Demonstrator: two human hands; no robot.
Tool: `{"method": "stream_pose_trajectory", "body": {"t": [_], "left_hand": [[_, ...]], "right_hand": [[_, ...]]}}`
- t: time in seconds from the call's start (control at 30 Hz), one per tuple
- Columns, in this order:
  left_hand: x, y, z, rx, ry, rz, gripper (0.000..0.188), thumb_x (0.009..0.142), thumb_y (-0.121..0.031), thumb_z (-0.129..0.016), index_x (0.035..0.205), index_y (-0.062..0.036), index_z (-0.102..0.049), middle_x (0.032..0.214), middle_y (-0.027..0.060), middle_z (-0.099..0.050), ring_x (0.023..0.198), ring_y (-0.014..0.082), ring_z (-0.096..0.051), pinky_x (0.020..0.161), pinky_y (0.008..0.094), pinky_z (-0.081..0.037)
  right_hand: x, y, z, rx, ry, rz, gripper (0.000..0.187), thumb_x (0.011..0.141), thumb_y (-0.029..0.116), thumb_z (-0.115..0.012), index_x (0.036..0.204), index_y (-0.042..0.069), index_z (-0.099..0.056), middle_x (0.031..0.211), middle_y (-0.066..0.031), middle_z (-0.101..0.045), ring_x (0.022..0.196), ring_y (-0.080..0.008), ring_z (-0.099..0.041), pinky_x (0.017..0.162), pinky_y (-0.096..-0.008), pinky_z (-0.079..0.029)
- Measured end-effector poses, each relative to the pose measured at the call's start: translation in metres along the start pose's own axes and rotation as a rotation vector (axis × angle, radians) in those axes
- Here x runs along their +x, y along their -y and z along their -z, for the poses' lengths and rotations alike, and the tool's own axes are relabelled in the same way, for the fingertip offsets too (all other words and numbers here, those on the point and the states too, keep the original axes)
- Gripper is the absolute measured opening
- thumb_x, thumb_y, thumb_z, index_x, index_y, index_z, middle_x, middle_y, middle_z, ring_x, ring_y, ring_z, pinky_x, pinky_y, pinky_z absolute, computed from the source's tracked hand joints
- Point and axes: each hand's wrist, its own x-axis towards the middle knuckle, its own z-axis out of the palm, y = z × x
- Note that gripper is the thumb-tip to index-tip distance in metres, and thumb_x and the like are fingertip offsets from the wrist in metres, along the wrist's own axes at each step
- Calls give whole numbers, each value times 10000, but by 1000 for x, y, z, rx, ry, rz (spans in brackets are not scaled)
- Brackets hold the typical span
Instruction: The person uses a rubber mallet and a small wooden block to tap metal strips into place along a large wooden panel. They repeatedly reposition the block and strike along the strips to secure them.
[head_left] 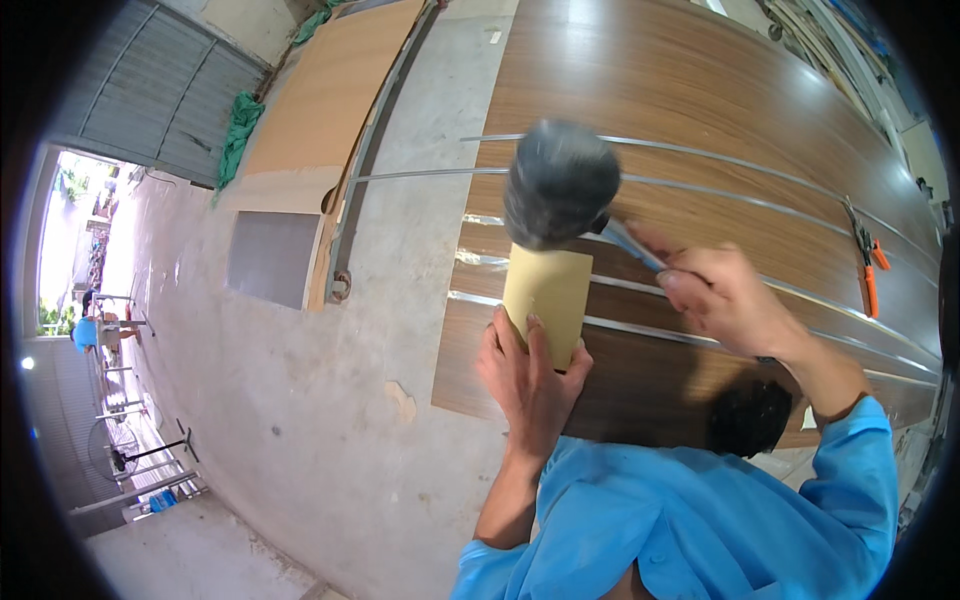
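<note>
My left hand grips a flat yellowish block by its near end, thumb and fingers around its edges. The block rests over thin metal strips on a large brown wood-grain panel. In my right hand, the fingers are closed around the handle of a mallet. Its black cylindrical head, smeared by motion, hangs above the far end of the block and covers part of it. From this view I cannot tell whether the two touch.
Pliers with orange handles lie at the panel's right. At the far left stands a low bench with a tan sheet. A green cloth hangs by a grey gate. Further off are a fan and a person in blue.
</note>
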Motion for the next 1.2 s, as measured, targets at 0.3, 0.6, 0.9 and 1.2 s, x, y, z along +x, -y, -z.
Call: {"method": "stream_pose_trajectory", "body": {"t": [0.3,0.6,0.9,1.2], "left_hand": [[-14,-9,-12,-21,-15,-44,638,737,-314,-852,1263,-13,-652,1462,280,-511,1310,458,-506,1056,562,-429],[15,57,7,196,-121,45,587,775,-308,-831,1214,49,-678,1418,345,-543,1248,496,-533,1030,574,-444],[10,49,11,191,-102,52,586,749,-290,-849,1199,51,-691,1433,324,-557,1265,478,-529,1062,552,-428],[12,44,10,195,-102,29,591,733,-270,-854,1205,32,-666,1431,329,-526,1244,472,-528,1008,560,-431]], "right_hand": [[-8,-21,-15,-290,135,-31,561,1009,31,-581,1564,46,-504,704,-105,-521,623,-203,-522,647,-353,-481],[4,22,24,62,-202,257,477,1076,99,-530,1548,30,-524,654,-19,-500,564,-100,-492,519,-292,-407],[55,9,-42,-76,-356,765,444,1080,85,-566,1516,8,-540,784,-68,-647,591,-124,-503,526,-296,-436],[35,43,-9,56,-148,362,430,1065,27,-494,1487,-10,-570,743,-81,-569,576,-139,-475,538,-322,-433]]}}
